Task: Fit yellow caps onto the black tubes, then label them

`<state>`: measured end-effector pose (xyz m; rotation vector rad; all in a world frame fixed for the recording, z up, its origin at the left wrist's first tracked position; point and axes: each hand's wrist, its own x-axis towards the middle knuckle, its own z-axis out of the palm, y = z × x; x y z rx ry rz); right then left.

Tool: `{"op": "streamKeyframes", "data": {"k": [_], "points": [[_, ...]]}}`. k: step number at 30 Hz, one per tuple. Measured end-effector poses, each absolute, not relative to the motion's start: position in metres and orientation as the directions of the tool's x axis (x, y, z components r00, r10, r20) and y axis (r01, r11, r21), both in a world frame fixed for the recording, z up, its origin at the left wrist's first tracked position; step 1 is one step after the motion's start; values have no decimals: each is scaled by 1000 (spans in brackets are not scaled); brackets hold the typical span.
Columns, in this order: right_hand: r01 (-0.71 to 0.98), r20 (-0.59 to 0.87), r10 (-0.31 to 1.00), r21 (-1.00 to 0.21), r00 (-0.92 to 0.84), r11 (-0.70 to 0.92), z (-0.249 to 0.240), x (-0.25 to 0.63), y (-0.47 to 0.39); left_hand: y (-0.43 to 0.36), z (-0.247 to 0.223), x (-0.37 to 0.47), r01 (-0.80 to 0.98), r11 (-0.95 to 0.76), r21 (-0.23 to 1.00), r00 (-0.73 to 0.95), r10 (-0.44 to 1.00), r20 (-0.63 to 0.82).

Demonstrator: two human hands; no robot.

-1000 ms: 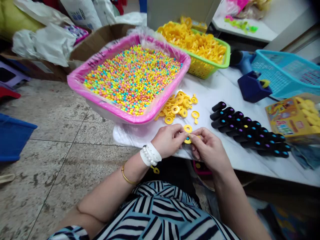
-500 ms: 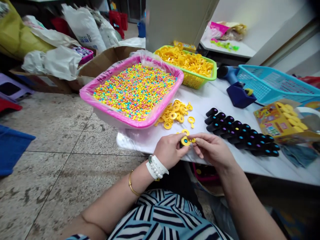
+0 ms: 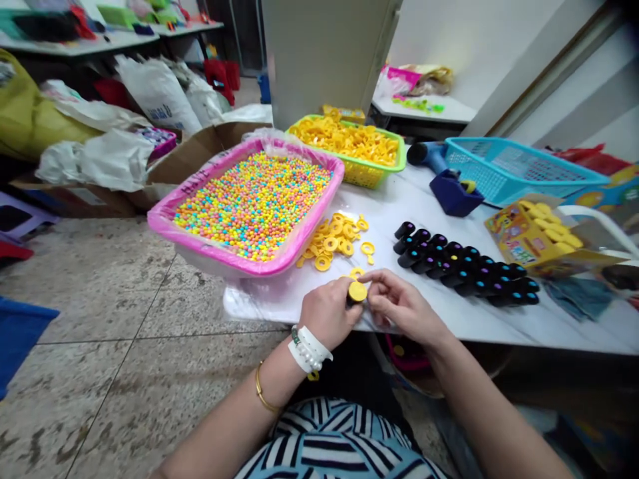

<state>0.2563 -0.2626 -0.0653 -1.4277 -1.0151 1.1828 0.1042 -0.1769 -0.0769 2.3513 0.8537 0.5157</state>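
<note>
My left hand is wrapped round a small black cylinder with a yellow cap on its top, held near the table's front edge. Beside it, my right hand has its index fingertip by the cap's far edge, the other fingers curled; whether it grips anything is hidden. Yellow ring pieces lie loose beyond my hands. To the right stand several black cylinders in rows, most with blue or purple dots on top. A pink-rimmed tub of small coloured balls is at the left.
Behind the tub stands a green-yellow basket of yellow pieces. A blue basket, a dark blue holder and an open yellow box are at the right. Cardboard boxes and white sacks lie at the left.
The yellow cap now covers the cylinder's top, where a ring with a blue centre showed before. My right fingers have come off the small yellow part. The camera view has shifted.
</note>
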Motion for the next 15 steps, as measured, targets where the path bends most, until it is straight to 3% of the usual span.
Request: {"op": "streamKeyframes", "data": {"k": [3,5,9,15], "points": [[33,-98,925,-992,366,-118,-66,250,-280,-176,-76,103,418,-689,592,760,622,187],[179,8,888,-980,460,-84,-65,238,-292,-180,-76,100,391,-745,541,803,563,196],[552,265,848,-833,458,-38,-70,213,-313,-191,-80,86,265,-860,437,872,407,272],[715,313,852,-693,420,-97,-82,206,-326,-192,-83,91,144,-965,220,877,227,423]]}}
